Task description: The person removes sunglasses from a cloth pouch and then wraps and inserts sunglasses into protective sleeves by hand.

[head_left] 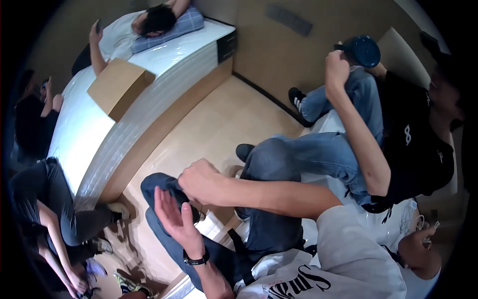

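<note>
At far left, the mattress [88,144] is sheathed in glossy, wrinkled clear plastic, apparently to keep its white fabric clean. A plain brown cardboard box [119,88] with straight edges sits near its front edge, the flat top giving it support. Behind the box, a checked pillow [191,24] props a reclining person's head. Toward the centre, the wearer's left hand [175,217], with a dark band [196,260] at the wrist, is released: fingers extended, nothing in it. The smooth dark trousers [167,239] lie just below both hands; whether either hand touches them cannot be determined. The right hand [201,182] is clenched beside the left, knuckles outward; whether it encloses anything cannot be told. At right, another person's hand [337,67] grips what appears to be a round, dark blue cup [367,51], seemingly by its handle, above faded denim jeans [323,152].
</note>
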Motion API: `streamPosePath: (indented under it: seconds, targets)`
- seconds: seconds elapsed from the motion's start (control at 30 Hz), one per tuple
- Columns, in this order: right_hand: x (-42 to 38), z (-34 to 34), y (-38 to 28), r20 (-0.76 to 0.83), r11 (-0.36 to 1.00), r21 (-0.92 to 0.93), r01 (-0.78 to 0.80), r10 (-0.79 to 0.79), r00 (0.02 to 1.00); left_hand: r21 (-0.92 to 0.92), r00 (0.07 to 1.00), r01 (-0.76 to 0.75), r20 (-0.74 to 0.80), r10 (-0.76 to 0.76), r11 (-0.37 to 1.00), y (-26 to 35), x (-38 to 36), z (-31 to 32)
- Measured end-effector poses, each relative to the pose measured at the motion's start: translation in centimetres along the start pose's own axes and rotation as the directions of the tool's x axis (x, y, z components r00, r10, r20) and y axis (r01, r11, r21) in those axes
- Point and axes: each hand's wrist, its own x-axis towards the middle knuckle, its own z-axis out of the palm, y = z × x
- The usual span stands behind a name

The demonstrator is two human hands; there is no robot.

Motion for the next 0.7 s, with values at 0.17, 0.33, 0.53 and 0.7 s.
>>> streamPosePath:
  seconds: [0.17,0.33,0.53,0.7]
  targets:
    - [-0.1,1.2,0.7,-0.092,0.964,0.263,0.047,-0.024,0.995,0.079,1.0,0.02,0.013,-0.021,0.997,0.4,0.1,0.1]
    - [1.4,1.9,1.4,-0.04,0.883,0.469,-0.031,0.057,0.998,0.136,0.963,-0.269,0.023,0.268,0.954,3.1,-0.2,0.2]
    - [1.9,0.4,1.5,0.026,0.263,0.963,-0.064,0.146,0.989,0.181,0.927,-0.361,-0.034,0.372,0.915,3.9,-1.5,-1.2]
    - [2.8,0.7,0.8,0.045,-0.203,0.979,-0.018,0.129,0.991,0.009,0.908,-0.355,-0.237,0.346,0.935,2.0,-2.0,-3.4]
